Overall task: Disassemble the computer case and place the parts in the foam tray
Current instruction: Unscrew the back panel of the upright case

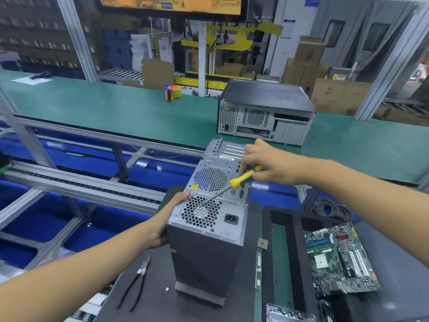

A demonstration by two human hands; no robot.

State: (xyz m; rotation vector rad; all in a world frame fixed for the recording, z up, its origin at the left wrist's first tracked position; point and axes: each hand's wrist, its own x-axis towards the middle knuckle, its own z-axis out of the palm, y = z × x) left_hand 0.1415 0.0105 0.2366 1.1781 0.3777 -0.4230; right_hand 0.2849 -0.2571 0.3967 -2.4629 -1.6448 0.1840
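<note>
A dark computer case [204, 259] stands on end on a dark mat [153, 296], its silver rear panel facing up toward me. My left hand [167, 219] grips the case's left edge near the top. My right hand [267, 163] holds a yellow-and-green screwdriver [243, 177] by the handle. Its shaft slants down-left across the panel, with the tip over the power-supply grille. The black foam tray [294, 247] lies to the right and holds a green motherboard [341, 256].
Black pliers [139, 280] lie on the mat left of the case. A second computer case [264, 110] sits on the green bench [116, 110] behind, with an orange tape dispenser [173, 92] further back. Coiled cables [329, 208] lie beyond the tray. Blue bins and conveyor rails fill the left.
</note>
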